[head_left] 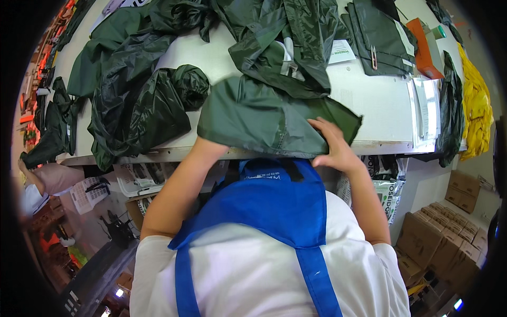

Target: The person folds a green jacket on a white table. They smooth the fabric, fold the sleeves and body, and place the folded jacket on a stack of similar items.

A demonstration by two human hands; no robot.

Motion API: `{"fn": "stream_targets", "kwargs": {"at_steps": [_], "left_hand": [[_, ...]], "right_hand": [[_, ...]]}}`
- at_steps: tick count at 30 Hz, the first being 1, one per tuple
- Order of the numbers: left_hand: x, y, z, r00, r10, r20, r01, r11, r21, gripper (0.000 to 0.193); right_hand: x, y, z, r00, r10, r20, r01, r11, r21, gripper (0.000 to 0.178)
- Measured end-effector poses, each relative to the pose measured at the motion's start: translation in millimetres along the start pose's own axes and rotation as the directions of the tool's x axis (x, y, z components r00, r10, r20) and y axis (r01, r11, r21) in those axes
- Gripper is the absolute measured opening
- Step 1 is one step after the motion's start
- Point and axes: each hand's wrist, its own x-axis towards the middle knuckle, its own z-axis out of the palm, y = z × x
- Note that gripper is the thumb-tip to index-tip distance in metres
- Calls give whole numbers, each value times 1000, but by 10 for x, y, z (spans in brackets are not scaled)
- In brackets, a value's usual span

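A dark green waterproof garment piece (253,116) lies bunched across the front edge of the white table, right before me. My left forearm (207,158) runs in under its left end, and the fabric hides that hand and its fingers. On the piece's right part rests my right hand (337,147), thumb and fingers apart, touching the cloth without gripping it. Just beyond, a larger shiny green garment (285,42) with a pale label overlaps the piece's far side. Left of my hands, more crumpled green garments (137,100) hang toward the edge.
Folded green garments (364,31) bear small thread snips (374,57). An orange box (425,50) and a stack of papers (424,111) sit farther right. Yellow garments (476,100) hang at the table's right end. Cartons (420,238) stand below. Another person's arm (53,178) shows at left.
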Motion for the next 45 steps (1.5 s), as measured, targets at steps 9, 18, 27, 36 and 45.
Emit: {"fn": "stream_targets", "kwargs": {"at_steps": [9,18,27,36,45], "left_hand": [[-399,-639,22,700,-442,561,224,882,415,49],[186,-1278,-295,870,134,475,-409,733,543,24],[243,-992,-267,938,-25,346,-143,881,452,26],[312,-1263,-498,991,-32,127,-60,748,661,22],[0,-1265,119,846,-253,-469,406,876,261,87]], "right_hand": [[-488,1019,-544,933,135,-333,-283,848,-448,21],[-544,1659,-506,811,284,-512,-443,869,-220,21],[67,-133,282,917,11,-398,-70,989,-133,75],[-404,-25,433,919,176,353,13,880,-474,42],[708,410,-120,937,-239,-253,16,755,-656,9]]}}
